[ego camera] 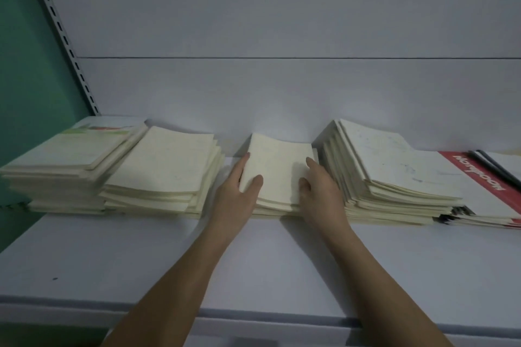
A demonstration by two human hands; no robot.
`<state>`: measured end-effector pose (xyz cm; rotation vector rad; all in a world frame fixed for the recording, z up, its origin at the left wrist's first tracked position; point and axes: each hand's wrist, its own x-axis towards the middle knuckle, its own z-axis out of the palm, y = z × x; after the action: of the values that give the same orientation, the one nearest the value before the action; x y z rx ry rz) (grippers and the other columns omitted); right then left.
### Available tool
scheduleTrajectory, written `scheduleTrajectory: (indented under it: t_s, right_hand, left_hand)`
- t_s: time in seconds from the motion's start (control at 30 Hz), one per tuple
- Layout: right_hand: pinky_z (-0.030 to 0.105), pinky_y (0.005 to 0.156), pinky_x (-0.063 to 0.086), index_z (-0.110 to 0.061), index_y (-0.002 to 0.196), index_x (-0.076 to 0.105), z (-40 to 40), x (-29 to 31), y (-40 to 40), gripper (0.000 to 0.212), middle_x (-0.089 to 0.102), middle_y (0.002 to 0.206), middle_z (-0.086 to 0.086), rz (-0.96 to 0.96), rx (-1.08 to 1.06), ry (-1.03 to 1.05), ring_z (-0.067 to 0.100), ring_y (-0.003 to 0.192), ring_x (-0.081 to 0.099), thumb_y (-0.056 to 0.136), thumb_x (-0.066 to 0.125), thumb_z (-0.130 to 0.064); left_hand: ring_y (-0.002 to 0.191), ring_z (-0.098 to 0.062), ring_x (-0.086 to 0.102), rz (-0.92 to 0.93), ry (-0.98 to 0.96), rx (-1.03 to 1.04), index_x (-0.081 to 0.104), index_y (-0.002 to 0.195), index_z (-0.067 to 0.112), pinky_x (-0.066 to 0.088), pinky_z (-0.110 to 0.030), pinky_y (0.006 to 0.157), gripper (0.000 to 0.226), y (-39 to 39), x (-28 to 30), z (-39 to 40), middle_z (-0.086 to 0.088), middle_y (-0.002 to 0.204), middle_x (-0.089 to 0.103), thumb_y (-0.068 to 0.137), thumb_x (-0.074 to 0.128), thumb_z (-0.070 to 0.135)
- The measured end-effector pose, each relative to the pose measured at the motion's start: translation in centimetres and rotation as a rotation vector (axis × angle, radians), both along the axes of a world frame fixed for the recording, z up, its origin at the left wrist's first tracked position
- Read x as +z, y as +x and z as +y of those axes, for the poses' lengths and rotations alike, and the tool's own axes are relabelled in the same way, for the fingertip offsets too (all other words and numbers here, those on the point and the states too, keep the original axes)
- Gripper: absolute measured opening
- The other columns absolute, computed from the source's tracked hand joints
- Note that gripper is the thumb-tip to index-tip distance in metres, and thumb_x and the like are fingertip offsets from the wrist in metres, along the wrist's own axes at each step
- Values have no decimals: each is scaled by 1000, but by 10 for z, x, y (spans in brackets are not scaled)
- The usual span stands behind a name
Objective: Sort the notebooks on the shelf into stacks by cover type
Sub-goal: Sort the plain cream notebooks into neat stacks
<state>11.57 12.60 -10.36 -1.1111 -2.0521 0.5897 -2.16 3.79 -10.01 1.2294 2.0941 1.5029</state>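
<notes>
Several stacks of notebooks lie in a row on the white shelf. A low middle stack of plain cream notebooks sits between my hands. My left hand grips its left edge, thumb on the top cover. My right hand grips its right edge, thumb on top as well. A taller plain cream stack stands to the left. Further left is a stack with a green-printed cover. On the right is a tall fanned stack with scribbled covers, then red-and-white notebooks.
The shelf's white back panel rises right behind the stacks. A slotted metal upright and a green wall close off the left. Two dark pens or rods lie on the far-right notebooks. Bare shelf runs in front of the stacks.
</notes>
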Motion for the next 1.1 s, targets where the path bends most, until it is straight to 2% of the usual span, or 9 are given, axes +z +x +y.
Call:
scheduleTrajectory:
  t_s: [0.2, 0.3, 0.37, 0.43, 0.57, 0.7, 0.83, 0.93, 1.1]
  right_hand:
    - [21, 90, 32, -7, 135, 50, -4, -4, 2, 37, 56, 134, 7, 65, -19, 55, 23, 123, 49, 99, 43, -10]
    - [18, 91, 33, -9, 123, 59, -14, 6, 5, 30, 62, 121, 4, 188, -55, 260, 21, 114, 54, 97, 45, -10]
    - [22, 88, 39, -7, 114, 62, -25, 15, 8, 27, 64, 108, 3, 260, -22, 450, 19, 103, 58, 93, 44, -7]
    - [25, 84, 45, -8, 110, 63, -37, 21, 5, 26, 64, 102, 0, 289, 49, 513, 16, 96, 58, 92, 46, -1]
    - [33, 79, 51, -13, 112, 63, -64, 30, -22, 27, 63, 101, -4, 268, 172, 418, 10, 93, 58, 92, 51, 1]
    - [26, 85, 45, -18, 119, 60, -93, 42, -69, 26, 61, 114, -4, 57, 287, 374, 13, 104, 55, 97, 50, -28]
    - [34, 104, 37, -21, 139, 47, -120, 49, -129, 57, 47, 143, -2, -260, 393, 375, 18, 130, 42, 94, 46, -56]
    - [38, 115, 23, -22, 150, 27, -134, 50, -166, 75, 25, 158, 1, -477, 410, 313, 21, 144, 22, 91, 40, -66]
    - [41, 118, 14, -22, 153, 15, -147, 39, -186, 91, 17, 161, 1, -630, 319, 309, 22, 147, 15, 84, 33, -78]
  left_hand:
    - [132, -8, 44, 54, 16, 11, 52, 140, 25, 30, -11, 98, 42, 6, 2, -4, 9, 143, 51, 99, 53, 31]
    - [131, -6, 43, 148, 133, 18, 57, 133, 24, 37, -27, 109, 37, 11, 1, -12, 9, 140, 53, 97, 53, 30]
    - [128, 1, 41, 225, 197, -5, 58, 130, 27, 34, -13, 106, 39, 17, 9, -26, 13, 138, 52, 93, 48, 34]
    - [124, 7, 40, 325, 233, -43, 56, 131, 29, 26, 0, 98, 40, 15, 21, -45, 16, 135, 52, 93, 46, 37]
    - [118, 2, 45, 479, 274, -7, 59, 128, 27, 39, -15, 96, 42, -27, 38, -89, 18, 123, 57, 93, 40, 42]
    - [116, -4, 47, 468, 178, 157, 63, 121, 25, 35, -20, 95, 30, -94, 52, -124, 14, 120, 62, 95, 49, 31]
    - [106, -9, 54, 339, 55, 197, 63, 118, 23, 45, -30, 94, 25, -144, 64, -148, 8, 118, 63, 95, 55, 22]
    - [96, -7, 59, 289, 94, 165, 66, 112, 20, 50, -29, 85, 20, -158, 70, -165, 7, 109, 65, 95, 56, 18]
    - [87, -3, 62, 196, 86, 88, 69, 99, 23, 52, -21, 75, 13, -176, 51, -188, 10, 93, 69, 95, 59, 17]
